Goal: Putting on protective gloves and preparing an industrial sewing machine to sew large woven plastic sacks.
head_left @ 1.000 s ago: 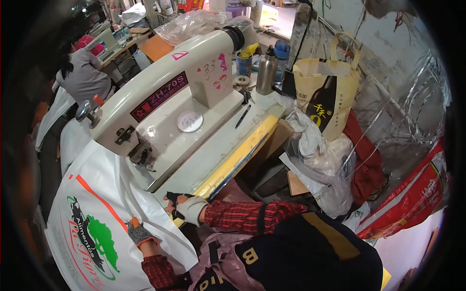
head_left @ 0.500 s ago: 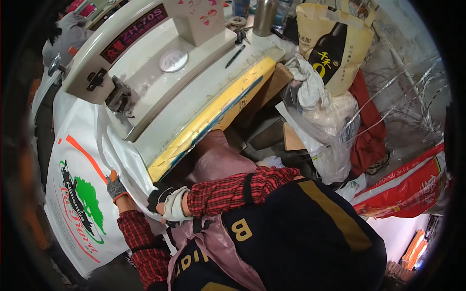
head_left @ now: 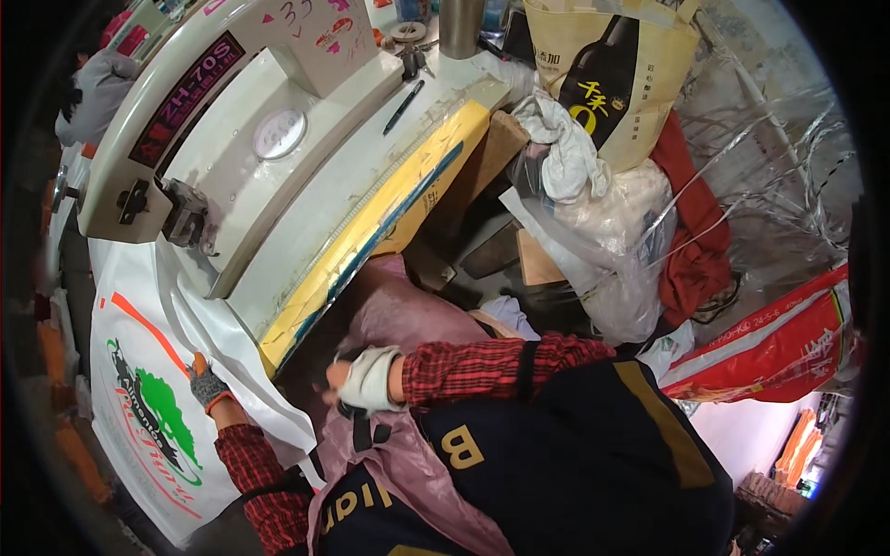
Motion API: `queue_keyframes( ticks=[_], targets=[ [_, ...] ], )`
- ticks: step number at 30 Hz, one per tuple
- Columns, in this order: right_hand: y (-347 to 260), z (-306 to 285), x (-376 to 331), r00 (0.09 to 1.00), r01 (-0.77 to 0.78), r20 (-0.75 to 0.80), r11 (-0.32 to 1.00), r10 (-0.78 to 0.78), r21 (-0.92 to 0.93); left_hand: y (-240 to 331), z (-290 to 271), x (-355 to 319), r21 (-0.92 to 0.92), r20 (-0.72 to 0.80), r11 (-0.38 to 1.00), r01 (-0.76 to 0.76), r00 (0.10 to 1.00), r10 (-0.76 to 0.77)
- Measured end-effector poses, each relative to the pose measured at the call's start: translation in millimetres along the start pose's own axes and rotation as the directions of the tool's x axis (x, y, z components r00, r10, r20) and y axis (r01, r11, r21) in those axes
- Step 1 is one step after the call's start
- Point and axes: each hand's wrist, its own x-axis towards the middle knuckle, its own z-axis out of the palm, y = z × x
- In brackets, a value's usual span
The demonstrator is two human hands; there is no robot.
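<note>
A large white printed sack (head_left: 130,324) with a green tree picture hangs below the head of a cream sewing machine (head_left: 111,176). My left hand (head_left: 211,385), in a grey fingerless glove with an orange cuff, grips the sack near its red stripe; some of its fingers are hidden. Away from the sack's right edge, in front of the pink apron (head_left: 408,435), is my right hand (head_left: 366,378). It wears a pale glove with a dark part. Its fingers are slightly blurred, loosely bent and apart, with nothing visible in them.
A yellow-edged worktable (head_left: 399,195) carries a black pen (head_left: 404,107) and a metal flask (head_left: 461,28). Right of it are a paper carrier bag (head_left: 640,83), a plastic bag of white material (head_left: 612,241) and a red package (head_left: 760,343). Another person (head_left: 97,93) is at far left.
My right hand has left the sack's edge and moved right, to the front of the apron. My left hand stays on the sack. The whole view has shifted slightly.
</note>
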Motion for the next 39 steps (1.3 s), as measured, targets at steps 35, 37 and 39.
queue_keyframes(
  ticks=[35,37,39],
  targets=[
    [328.9,-392.6,-30.5,0.282,-0.928,-0.651,0.028,0.705,-0.372,34.7,27.2,-69.0,-0.525,-0.009,0.847,0.087,0.994,-0.108],
    [340.9,-399.2,-36.8,0.204,-0.962,-0.693,0.013,0.692,-0.271,28.7,27.9,-63.4,-0.512,-0.009,0.855,0.081,0.995,-0.100],
    [314.8,-402.7,-36.5,0.229,-0.962,-0.678,0.058,0.698,-0.266,21.6,23.1,-61.1,-0.504,-0.015,0.862,0.058,0.997,-0.076]
  ],
)
